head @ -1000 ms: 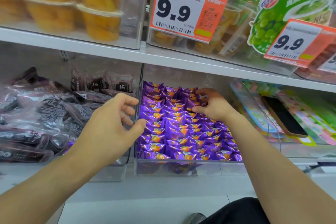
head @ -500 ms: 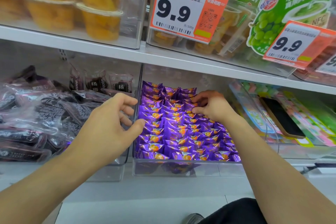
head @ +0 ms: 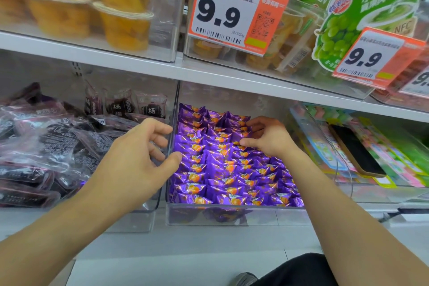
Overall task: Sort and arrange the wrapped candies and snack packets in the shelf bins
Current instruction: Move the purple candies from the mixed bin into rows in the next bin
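At left of centre my left hand (head: 137,160) hovers over the wall between the dark plum packets (head: 46,146) and the clear bin (head: 232,216). Its fingers are loosely curved, its thumb is beside the purple wrapped candies (head: 220,169), and it holds nothing. I'd judge it best used to steady that wall. Right of centre, my right hand (head: 267,138) pinches a candy in the back rows between thumb and fingertips. To do this well I'd nudge single pieces flat into line without dragging their neighbours.
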